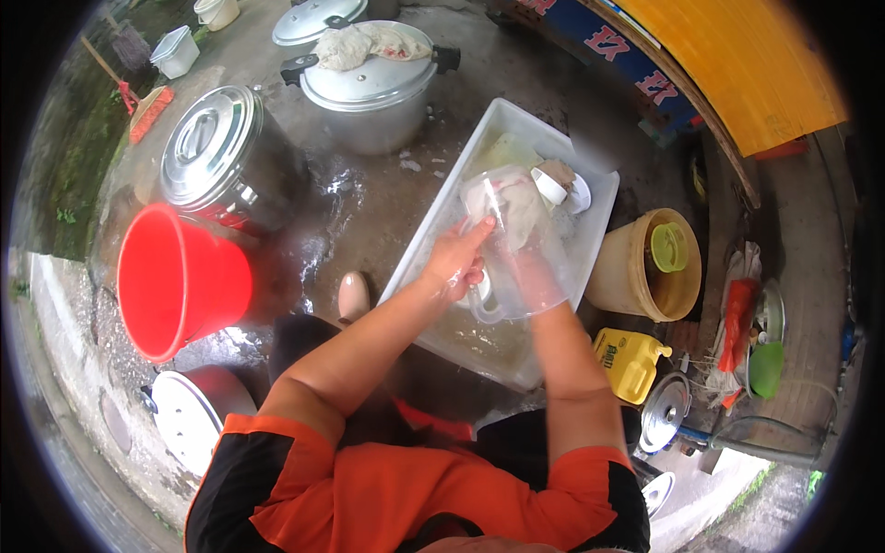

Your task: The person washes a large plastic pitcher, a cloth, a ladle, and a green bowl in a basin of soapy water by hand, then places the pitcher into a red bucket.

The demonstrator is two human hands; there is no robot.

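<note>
A white rectangular tub [598, 212] rests on the wet floor. Farthest left of it stands a lidded steel pot [210, 152]; beyond its far end, a silver pressure cooker [371, 92]. A red bucket [184, 281] sits left of the tub, a cream bucket [619, 269] just beside its right wall, and a yellow jug [630, 365] off its near right corner. Over the tub's middle is a clear plastic pitcher [498, 253], tilted, its handle toward the person. The left hand [454, 258] has its grip wrapped on the pitcher's side; the right hand [529, 275] is inside, against a whitish cloth [516, 198], though whether that grip is clenched I cannot tell. A small white cup [550, 185] lies inside the tub's far right part.
</note>
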